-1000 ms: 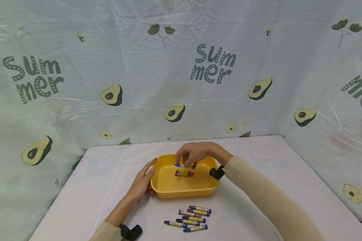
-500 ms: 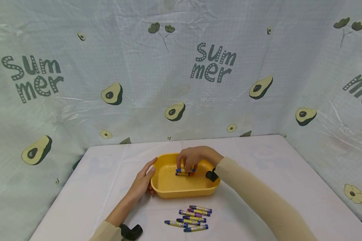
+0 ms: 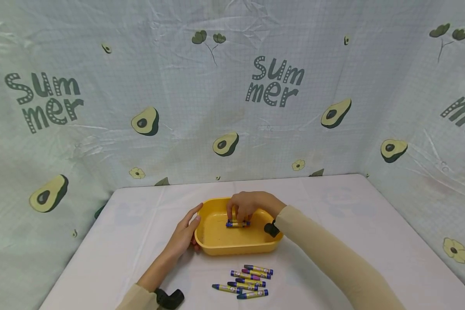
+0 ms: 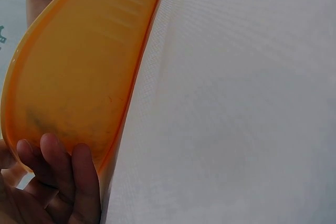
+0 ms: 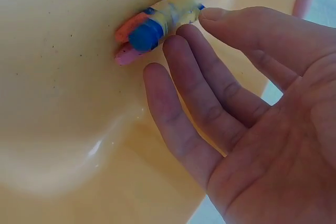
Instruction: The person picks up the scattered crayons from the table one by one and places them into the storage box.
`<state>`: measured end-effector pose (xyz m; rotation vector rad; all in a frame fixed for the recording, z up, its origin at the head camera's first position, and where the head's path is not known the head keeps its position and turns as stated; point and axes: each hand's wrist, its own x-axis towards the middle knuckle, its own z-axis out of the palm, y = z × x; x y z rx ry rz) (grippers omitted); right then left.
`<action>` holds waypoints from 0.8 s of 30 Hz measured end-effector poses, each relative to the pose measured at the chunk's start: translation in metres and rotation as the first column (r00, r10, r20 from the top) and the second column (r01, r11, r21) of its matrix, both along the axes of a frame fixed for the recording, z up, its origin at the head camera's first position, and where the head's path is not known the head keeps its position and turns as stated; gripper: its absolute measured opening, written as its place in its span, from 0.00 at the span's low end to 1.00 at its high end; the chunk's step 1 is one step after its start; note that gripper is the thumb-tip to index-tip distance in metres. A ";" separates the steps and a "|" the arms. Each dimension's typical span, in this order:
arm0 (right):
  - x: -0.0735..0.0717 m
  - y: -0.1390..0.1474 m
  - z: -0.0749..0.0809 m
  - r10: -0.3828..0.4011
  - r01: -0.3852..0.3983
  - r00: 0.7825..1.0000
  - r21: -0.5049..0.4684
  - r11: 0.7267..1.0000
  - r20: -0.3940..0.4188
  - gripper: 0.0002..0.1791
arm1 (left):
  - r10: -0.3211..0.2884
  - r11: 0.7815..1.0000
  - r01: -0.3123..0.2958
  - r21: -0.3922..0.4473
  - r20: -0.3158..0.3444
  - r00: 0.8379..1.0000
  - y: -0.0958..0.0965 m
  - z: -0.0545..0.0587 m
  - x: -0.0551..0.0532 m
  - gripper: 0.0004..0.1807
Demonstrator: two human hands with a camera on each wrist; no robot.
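Note:
In the head view, my left hand (image 3: 182, 236) holds the left end of a yellow plastic tray (image 3: 238, 249), thumb at the rim. The left wrist view shows its bent fingers (image 4: 58, 166) against the tray's outer wall. My right hand (image 3: 246, 204) reaches down inside the tray. Seen from the right wrist, its thumb and fingers pinch a blue-ended crayon (image 5: 173, 17) with a yellow wrapper. This crayon lies close against an orange crayon (image 5: 128, 26) and a pink crayon (image 5: 126, 55). Whether it rests on them or just above cannot be told.
On the white table (image 3: 139, 224), several crayons (image 3: 246, 282) with yellow wrappers lie in a loose group in front of the tray. A pale cloth (image 3: 178, 86) printed with avocados hangs behind. Both wrists carry black camera mounts (image 3: 169, 299).
My right hand has lowered into the tray with the blue-ended crayon, bringing it down beside the other crayons there. My left hand and the crayons on the table have stayed put.

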<state>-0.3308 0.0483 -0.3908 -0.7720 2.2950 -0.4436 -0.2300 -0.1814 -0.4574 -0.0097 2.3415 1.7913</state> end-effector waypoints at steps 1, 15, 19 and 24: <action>0.000 0.000 0.000 0.001 -0.001 1.000 -0.002 1.000 -0.003 0.12 | 0.001 1.000 -0.001 0.001 -0.001 1.000 0.000 0.000 0.000 0.22; 0.016 0.027 0.025 0.069 -0.068 0.998 -0.166 0.984 0.002 0.15 | 0.000 1.000 0.000 0.006 0.004 1.000 0.001 -0.001 -0.001 0.21; 0.027 0.037 0.037 0.091 -0.101 0.994 -0.218 0.971 -0.053 0.13 | -0.003 1.000 0.003 0.015 0.001 1.000 0.000 -0.001 -0.001 0.21; 0.045 0.047 0.048 0.121 -0.141 0.989 -0.292 0.946 -0.086 0.14 | -0.009 0.999 0.009 0.034 -0.001 1.000 -0.001 0.000 -0.001 0.21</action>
